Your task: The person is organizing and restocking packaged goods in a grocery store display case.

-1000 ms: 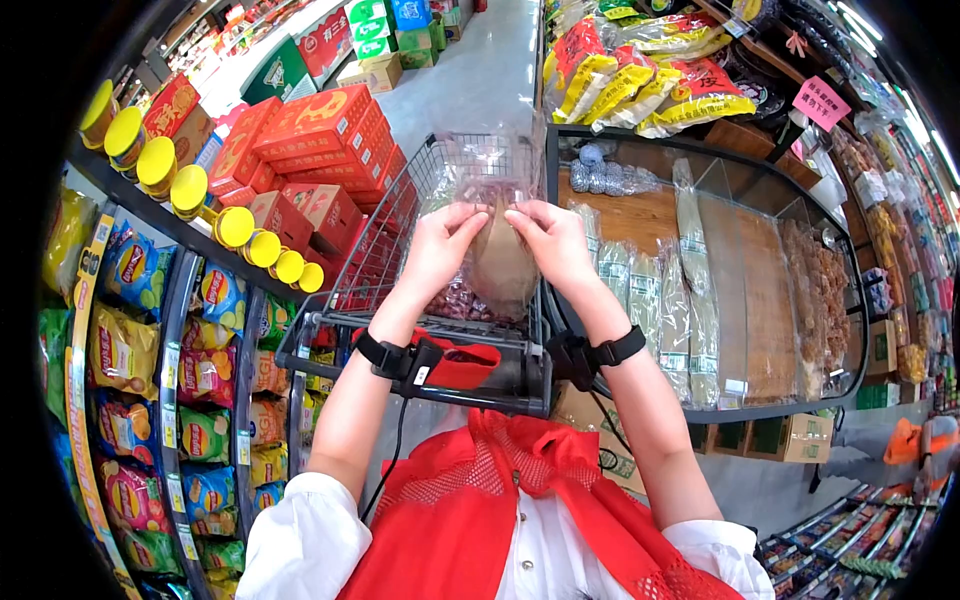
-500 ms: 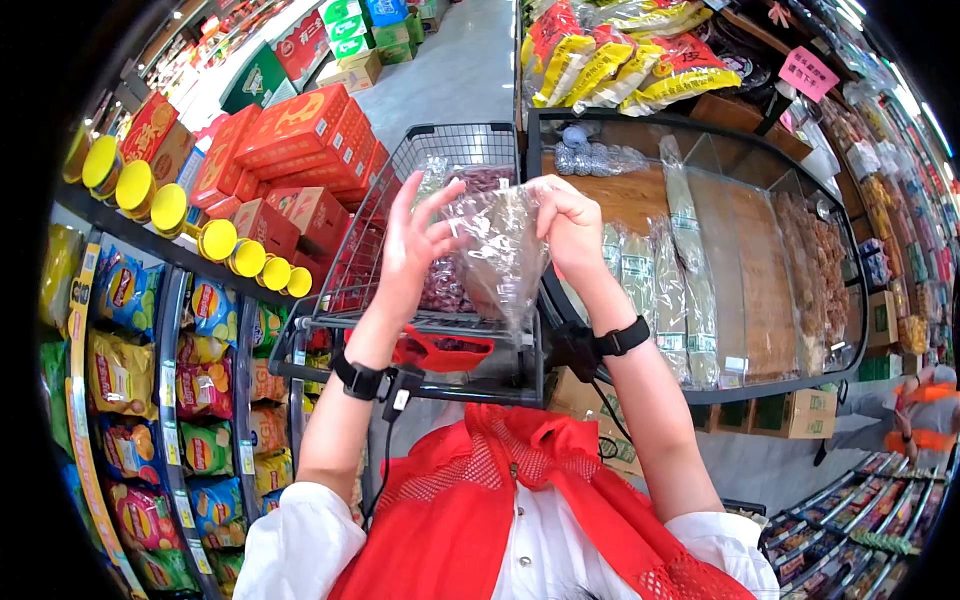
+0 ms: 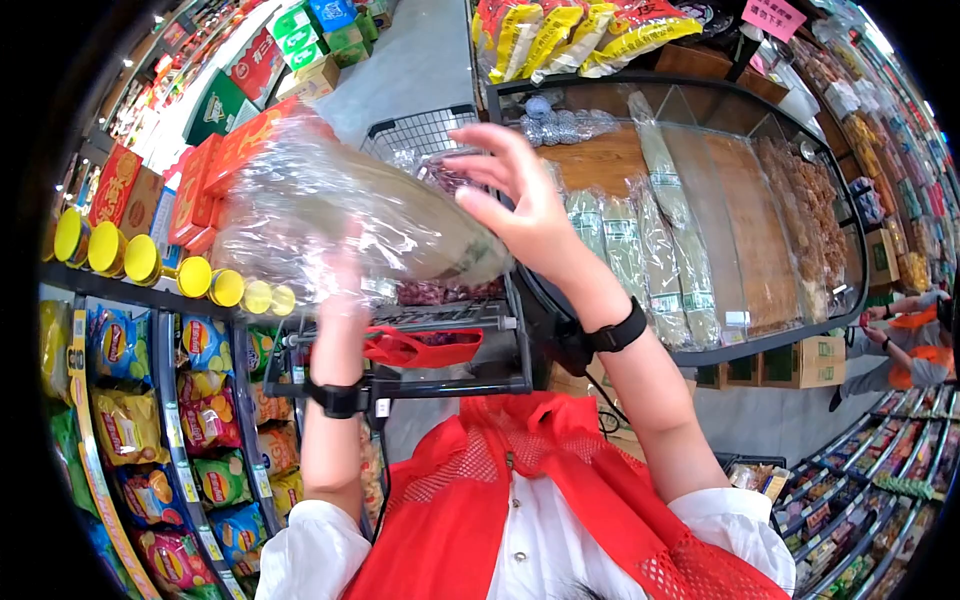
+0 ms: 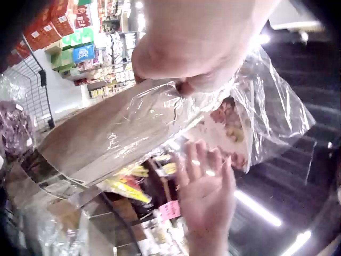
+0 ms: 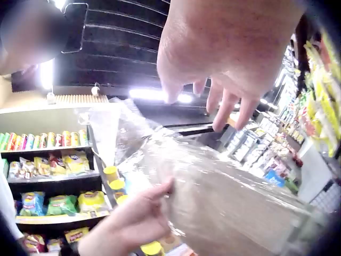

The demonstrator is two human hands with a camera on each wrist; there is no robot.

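Observation:
A long clear plastic package [image 3: 410,220] with pale grey-brown contents is held up over the shopping cart [image 3: 450,386], tilted and partly blurred. The left hand [image 3: 342,275] grips it from underneath, mostly seen through the plastic. In the right wrist view, the left hand [image 5: 139,216] has its thumb on the side of the package [image 5: 224,197]. The right hand [image 3: 520,205] is beside the package's other end in the head view, fingers spread and holding nothing. The left wrist view shows the right hand's [image 4: 206,194] palm facing the package [image 4: 117,133].
Bags of dark red contents [image 3: 450,292] lie in the cart, and a red pouch [image 3: 425,347] hangs at its handle. A display bin [image 3: 600,350] of wrapped packages stands right; chip bags [image 3: 130,430] and yellow-lidded tubs [image 3: 142,258] line the left. Another person [image 3: 915,350] is far right.
The package has been lifted out of the cart area and swung left in the left hand. The right hand has let go of the clear plastic and opened. The view has shifted right.

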